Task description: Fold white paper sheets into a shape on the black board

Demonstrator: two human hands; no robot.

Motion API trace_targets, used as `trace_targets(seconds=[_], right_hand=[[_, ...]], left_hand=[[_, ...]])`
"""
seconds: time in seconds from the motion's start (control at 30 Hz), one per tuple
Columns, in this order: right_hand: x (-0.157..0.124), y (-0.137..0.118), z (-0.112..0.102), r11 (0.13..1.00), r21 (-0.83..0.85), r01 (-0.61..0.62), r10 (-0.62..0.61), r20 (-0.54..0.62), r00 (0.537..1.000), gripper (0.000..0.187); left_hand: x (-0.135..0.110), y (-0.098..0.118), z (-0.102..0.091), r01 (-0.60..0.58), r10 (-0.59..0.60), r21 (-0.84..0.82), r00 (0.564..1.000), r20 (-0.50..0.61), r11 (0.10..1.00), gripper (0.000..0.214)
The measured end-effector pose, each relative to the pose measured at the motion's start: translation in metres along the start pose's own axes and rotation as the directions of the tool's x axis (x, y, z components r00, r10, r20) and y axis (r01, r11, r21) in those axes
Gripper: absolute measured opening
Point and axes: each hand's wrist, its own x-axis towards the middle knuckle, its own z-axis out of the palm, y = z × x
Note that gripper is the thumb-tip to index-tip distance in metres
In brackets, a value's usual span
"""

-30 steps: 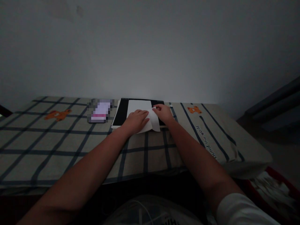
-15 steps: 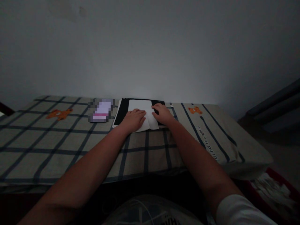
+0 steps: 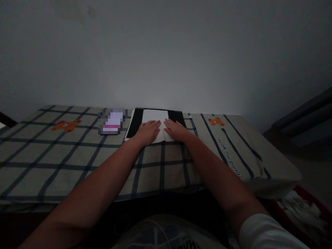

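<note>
A white sheet of paper [image 3: 155, 114] with a crease near its middle lies on a black-covered pad [image 3: 135, 122] that has a row of holes along its far edge. My left hand [image 3: 149, 132] rests flat on the left part of the paper, fingers stretched out and pointing right. Across from it, my right hand [image 3: 176, 130] lies flat on the paper's right part, its fingers extended toward the left. The fingertips of both hands are close together, on either side of the crease. Parts of the paper's near half are hidden beneath the hands.
A phone [image 3: 113, 121] with a blurred, lit screen lies left of the pad. The checked tablecloth [image 3: 77, 152] bears orange bear prints and lettering. Behind the table rises a grey wall [image 3: 166, 58]. A red-edged container [image 3: 306, 211] with pale contents stands low at the right.
My right hand has shifted slightly left and nearer to me, from the paper's right edge onto its surface, now flatter. My left hand has hardly moved.
</note>
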Motion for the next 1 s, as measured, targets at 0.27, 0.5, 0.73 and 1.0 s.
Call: trace_targets(seconds=[0.27, 0.5, 0.73, 1.0], right_hand=[[-0.005, -0.011, -0.003, 0.998, -0.057, -0.020, 0.019, -0.024, 1.000, 0.054], [-0.006, -0.015, -0.004, 0.996, -0.075, -0.038, 0.036, -0.026, 0.999, 0.052], [-0.007, -0.022, -0.005, 0.992, -0.112, -0.056, 0.051, -0.042, 0.998, 0.053], [-0.007, -0.011, -0.004, 0.996, -0.084, 0.012, -0.018, -0.070, 0.997, 0.052]], left_hand=[[0.002, 0.002, 0.006, 0.010, -0.010, 0.005, 1.000, 0.007, 1.000, 0.052], [0.003, 0.001, 0.008, 0.000, 0.000, 0.028, 1.000, 0.004, 1.000, 0.051], [0.003, 0.003, 0.009, 0.000, 0.000, 0.048, 1.000, -0.018, 0.999, 0.051], [-0.003, 0.009, -0.001, 0.007, -0.004, 0.050, 0.997, -0.074, 0.999, 0.047]])
